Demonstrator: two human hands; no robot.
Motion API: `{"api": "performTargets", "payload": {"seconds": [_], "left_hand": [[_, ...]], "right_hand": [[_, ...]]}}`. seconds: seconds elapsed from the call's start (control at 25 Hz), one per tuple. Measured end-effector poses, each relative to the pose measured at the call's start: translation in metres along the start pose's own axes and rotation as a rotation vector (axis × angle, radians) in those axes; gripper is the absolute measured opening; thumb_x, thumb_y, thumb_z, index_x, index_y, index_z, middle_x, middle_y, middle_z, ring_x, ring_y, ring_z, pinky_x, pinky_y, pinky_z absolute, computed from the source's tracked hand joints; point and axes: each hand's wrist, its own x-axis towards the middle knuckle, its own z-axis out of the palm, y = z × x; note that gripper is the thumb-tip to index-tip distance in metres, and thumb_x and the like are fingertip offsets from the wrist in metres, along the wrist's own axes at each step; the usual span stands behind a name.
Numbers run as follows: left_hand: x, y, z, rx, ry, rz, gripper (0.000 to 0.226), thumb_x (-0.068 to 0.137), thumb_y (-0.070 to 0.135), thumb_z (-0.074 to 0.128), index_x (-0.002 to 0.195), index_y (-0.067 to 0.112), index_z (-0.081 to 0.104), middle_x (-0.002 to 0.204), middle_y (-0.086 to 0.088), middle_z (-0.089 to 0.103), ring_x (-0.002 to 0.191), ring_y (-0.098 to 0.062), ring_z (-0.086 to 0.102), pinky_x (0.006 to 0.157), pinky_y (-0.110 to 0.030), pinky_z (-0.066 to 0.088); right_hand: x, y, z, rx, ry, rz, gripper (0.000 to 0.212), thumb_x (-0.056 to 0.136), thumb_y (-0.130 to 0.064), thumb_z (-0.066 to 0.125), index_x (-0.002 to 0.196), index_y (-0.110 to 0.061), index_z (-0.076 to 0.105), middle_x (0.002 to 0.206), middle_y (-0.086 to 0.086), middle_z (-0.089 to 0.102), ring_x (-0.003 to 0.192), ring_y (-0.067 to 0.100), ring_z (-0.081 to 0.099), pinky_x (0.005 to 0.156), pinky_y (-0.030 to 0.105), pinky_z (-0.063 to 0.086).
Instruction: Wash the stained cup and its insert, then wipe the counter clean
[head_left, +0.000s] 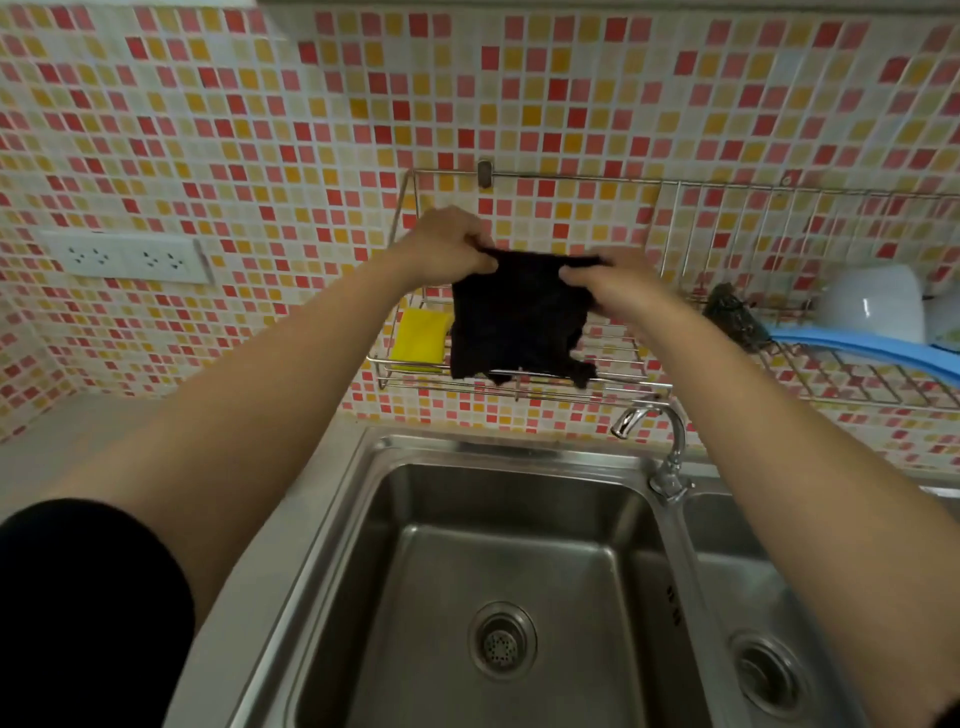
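A dark, frayed cloth (519, 322) hangs spread between both hands in front of the wire wall rack (613, 387) above the sink. My left hand (447, 244) pinches its top left corner. My right hand (608, 280) pinches its top right corner. The cloth's lower edge dangles over the rack's front rail. A white cup (872, 306) lies upside down on the rack at the far right, over a blue tray (872, 348). The grey counter (93, 431) stretches left of the sink.
A yellow sponge (418, 338) lies on the rack left of the cloth, a dark scourer (735, 314) to the right. Below are a steel double sink (493, 561) and a chrome tap (660, 441). A double wall socket (130, 257) sits on the mosaic tiles.
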Motion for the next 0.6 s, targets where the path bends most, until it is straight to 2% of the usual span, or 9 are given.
{"api": "performTargets", "payload": {"seconds": [0.2,0.32,0.4,0.48,0.6], "left_hand": [[0.038,-0.032,0.051,0.182,-0.16,-0.026,0.026,0.088,0.024,0.062,0.108,0.008,0.066,0.114,-0.01,0.064,0.108,-0.027,0.056,0.087,-0.031,0.042],[0.058,-0.043,0.064,0.299,-0.157,-0.032,0.025,0.087,0.031,0.061,0.106,0.016,0.066,0.112,-0.007,0.063,0.109,-0.029,0.055,0.093,-0.04,0.044],[0.061,-0.047,0.068,0.348,-0.147,-0.057,0.04,0.086,0.036,0.061,0.122,0.019,0.057,0.126,-0.006,0.058,0.119,-0.03,0.05,0.1,-0.047,0.04],[0.059,-0.05,0.066,0.308,-0.141,-0.072,0.057,0.088,0.035,0.06,0.138,0.016,0.042,0.14,-0.008,0.048,0.128,-0.03,0.044,0.105,-0.046,0.038],[0.04,-0.043,0.053,0.264,-0.092,-0.041,0.051,0.095,0.027,0.048,0.142,0.011,0.036,0.148,-0.011,0.038,0.136,-0.029,0.034,0.111,-0.038,0.029]], "right_hand": [[0.032,0.027,0.015,-0.387,-0.079,0.108,0.028,0.087,-0.021,0.063,0.11,-0.007,0.063,0.114,0.009,0.061,0.108,0.026,0.056,0.093,0.036,0.047],[0.047,0.034,0.02,-0.46,-0.074,0.098,0.025,0.087,-0.02,0.062,0.107,-0.005,0.065,0.114,0.012,0.063,0.109,0.028,0.057,0.083,0.031,0.044],[0.052,0.034,0.022,-0.532,-0.076,0.087,0.036,0.088,-0.023,0.062,0.118,-0.003,0.059,0.123,0.013,0.058,0.114,0.029,0.054,0.086,0.031,0.043],[0.051,0.033,0.021,-0.587,-0.067,0.094,0.051,0.089,-0.029,0.059,0.133,-0.006,0.046,0.137,0.011,0.048,0.123,0.03,0.047,0.096,0.034,0.041],[0.03,0.025,0.014,-0.581,-0.055,0.068,0.053,0.093,-0.033,0.049,0.14,-0.01,0.038,0.143,0.01,0.043,0.127,0.029,0.043,0.101,0.034,0.038]]}}
